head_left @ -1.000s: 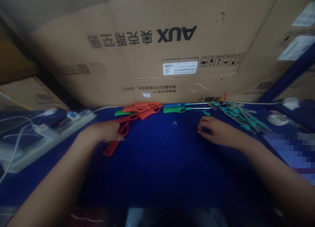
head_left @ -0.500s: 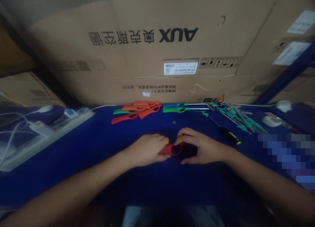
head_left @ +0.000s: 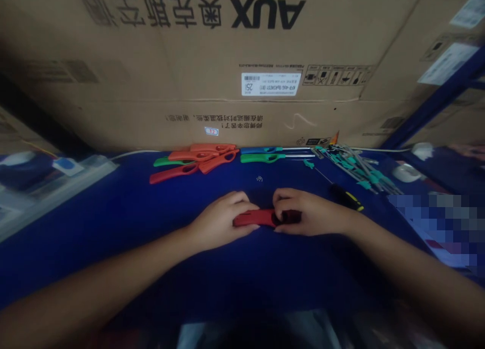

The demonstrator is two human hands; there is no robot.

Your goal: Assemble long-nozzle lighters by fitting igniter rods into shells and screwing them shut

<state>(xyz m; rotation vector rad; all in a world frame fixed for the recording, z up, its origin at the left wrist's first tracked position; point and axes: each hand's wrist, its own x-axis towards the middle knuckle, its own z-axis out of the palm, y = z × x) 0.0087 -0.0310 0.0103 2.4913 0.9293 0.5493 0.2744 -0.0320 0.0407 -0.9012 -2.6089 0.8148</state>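
The left hand (head_left: 220, 218) and right hand (head_left: 308, 215) are closed on opposite ends of a red lighter handle (head_left: 255, 217), which lies on the blue table (head_left: 113, 228) well in front of the AUX cardboard box (head_left: 227, 61). Its long axis runs side to side, parallel to the box's face. Fingers cover both ends, so its pointing direction cannot be told. A black-handled screwdriver (head_left: 343, 197) lies nearer the box, and loose red and green lighter handles (head_left: 193, 159) lie at its foot.
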